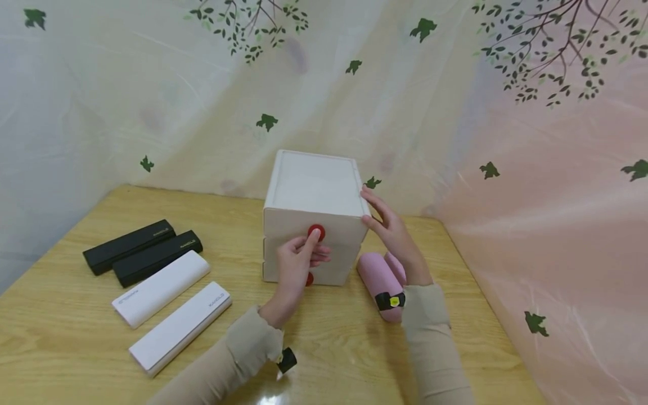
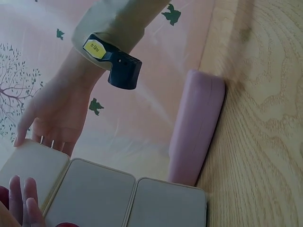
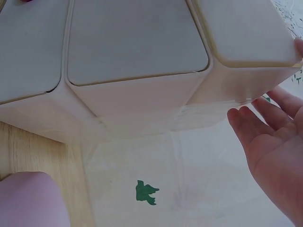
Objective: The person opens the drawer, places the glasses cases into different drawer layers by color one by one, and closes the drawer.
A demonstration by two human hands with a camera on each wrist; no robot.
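Toward the back of a wooden table (image 1: 329, 337) stands a white cabinet (image 1: 316, 197) of three stacked drawers (image 2: 97, 189), with the left hand (image 1: 296, 259) at its front and the right hand (image 1: 397, 236) at its upper right edge. The left hand pinches the upper red knob (image 1: 321, 232), its thumb laid over the round face and three other fingers reaching loosely out to the right. A lower red knob (image 1: 310, 279) shows partly below that hand. The right hand is spread and relaxed, its thumb touching the front corner near the top and its fingers along the side, gripping nothing. Just right of the cabinet, beneath the right hand, lies a pink case (image 1: 376, 273) with another pink shape beside it. Well apart on the left, two black cases (image 1: 129, 246) and two white cases (image 1: 164, 289) lie aslant, and behind everything hangs a pale sheet (image 1: 354, 112) printed with green leaves
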